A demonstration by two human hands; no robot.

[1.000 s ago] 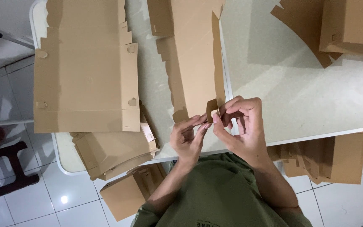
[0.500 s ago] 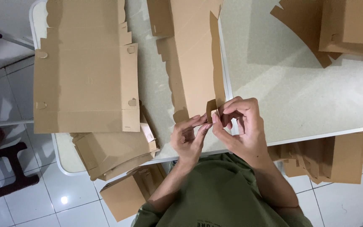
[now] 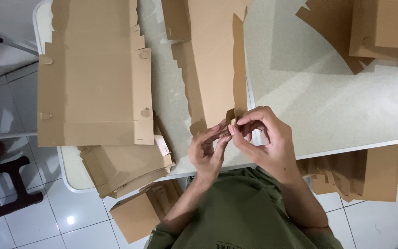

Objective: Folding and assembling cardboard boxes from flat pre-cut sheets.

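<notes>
A long flat brown cardboard box blank (image 3: 213, 69) lies on the pale table (image 3: 309, 106), running away from me. At its near end a small tab (image 3: 231, 116) stands bent up. My left hand (image 3: 208, 150) and my right hand (image 3: 266, 140) meet at that tab, both pinching it between thumb and fingertips. A rounded flap (image 3: 198, 126) of the same blank lies just left of my left fingers.
A large flat cardboard blank (image 3: 93, 78) covers the table's left part. More cardboard pieces (image 3: 374, 32) lie at the far right. Folded cardboard (image 3: 125, 166) hangs off the near left edge, and stacks (image 3: 360, 170) sit below the right edge. A dark stool (image 3: 1, 184) stands on the white tiled floor.
Both hands stay at the tab; the fingers have shifted only slightly, with the tab bent a little more upright.
</notes>
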